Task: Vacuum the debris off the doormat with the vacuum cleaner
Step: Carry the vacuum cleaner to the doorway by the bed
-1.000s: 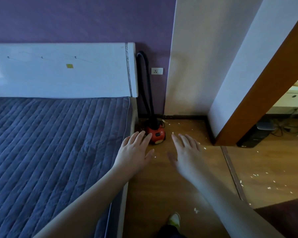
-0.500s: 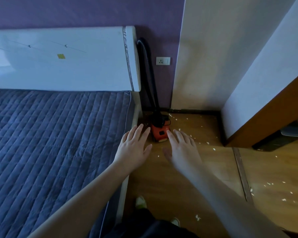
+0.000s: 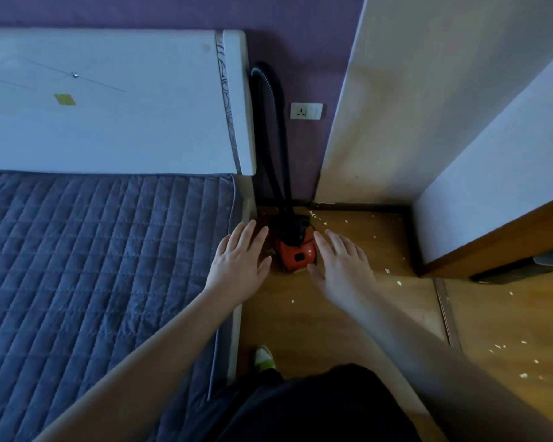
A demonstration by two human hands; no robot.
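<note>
Vacuum cleaner, red with a black hose, sits untouched on the floor in the corner by the bed, both hands, left and right, flat-fingered and empty either side, so vacuuming hasn't begun; no doormat is visible.

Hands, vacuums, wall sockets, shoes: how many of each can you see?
Hands: 2, left hand and right hand, both with straight fingers
Vacuum cleaner: 1, red and black
Wall socket: 1
Shoe: 1
Total: 5
</note>
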